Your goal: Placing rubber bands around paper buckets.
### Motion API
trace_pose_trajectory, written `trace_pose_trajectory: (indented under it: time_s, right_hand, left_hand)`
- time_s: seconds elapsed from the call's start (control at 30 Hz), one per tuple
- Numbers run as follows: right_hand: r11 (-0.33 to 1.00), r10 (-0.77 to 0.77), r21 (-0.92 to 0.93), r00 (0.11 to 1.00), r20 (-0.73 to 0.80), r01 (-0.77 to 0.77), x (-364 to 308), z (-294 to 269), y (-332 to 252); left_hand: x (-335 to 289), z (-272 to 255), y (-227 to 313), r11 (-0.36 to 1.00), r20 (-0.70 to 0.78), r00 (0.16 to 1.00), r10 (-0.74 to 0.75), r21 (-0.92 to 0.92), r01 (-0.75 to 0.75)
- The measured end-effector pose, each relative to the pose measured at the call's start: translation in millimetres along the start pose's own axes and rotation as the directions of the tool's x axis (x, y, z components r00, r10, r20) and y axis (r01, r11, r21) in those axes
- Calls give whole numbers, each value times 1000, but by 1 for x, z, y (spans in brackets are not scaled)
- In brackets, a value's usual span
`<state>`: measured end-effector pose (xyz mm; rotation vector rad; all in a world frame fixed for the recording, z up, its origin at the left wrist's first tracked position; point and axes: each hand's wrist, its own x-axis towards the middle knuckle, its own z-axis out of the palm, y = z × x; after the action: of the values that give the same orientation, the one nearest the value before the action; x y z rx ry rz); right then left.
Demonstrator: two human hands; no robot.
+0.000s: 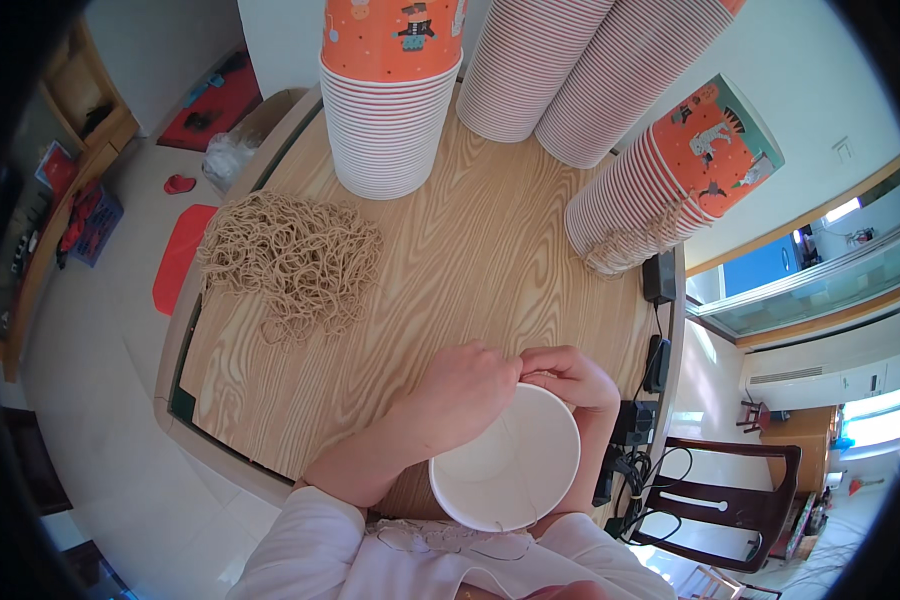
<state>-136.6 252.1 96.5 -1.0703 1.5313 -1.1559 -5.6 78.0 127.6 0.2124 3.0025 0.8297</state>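
A white paper bucket (505,465) tilts toward me at the table's near edge, its open mouth facing up. A thin string (511,440) crosses that mouth from the far rim to the near rim. My left hand (470,390) is closed at the far rim, fingertips pinched on the string's end. Against it, my right hand (575,375) pinches at the same spot, with its wrist along the bucket's right side. The exact grip is partly hidden by the fingers. Left of my hands lies a tangled heap of tan strings (290,255).
Tall stacks of paper buckets stand at the back: an orange-topped one (390,130) and two leaning ones (530,60). Another stack (670,170), with strings hanging on it, leans at the right. Black adapters (658,278) and cables (632,480) line the right edge, near a dark chair (720,505).
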Motion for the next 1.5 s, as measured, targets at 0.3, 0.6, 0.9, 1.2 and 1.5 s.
trace_pose_trajectory:
  time_s: [0.3, 0.6, 0.9, 1.2, 1.5]
  right_hand:
    - [997, -71, -9, 997, 19, 71, 5, 1, 3]
    - [951, -184, 207, 960, -212, 228, -9, 9, -12]
    - [920, -321, 148, 915, -246, 362, -25, 15, -41]
    - [883, -423, 36, 827, -371, 468, -40, 24, -57]
    - [864, -472, -23, 792, -389, 503, -39, 31, -64]
  left_hand:
    - [3, -1, -3, 1000, -23, 1000, 20, 2, -20]
    - [2, -13, 4, 972, -357, 910, 209, -29, -235]
    - [-16, -33, 19, 905, -493, 770, 406, 99, -414]
    - [-26, -37, 29, 865, -576, 675, 461, 121, -488]
    - [-27, -38, 31, 858, -564, 674, 478, 135, -496]
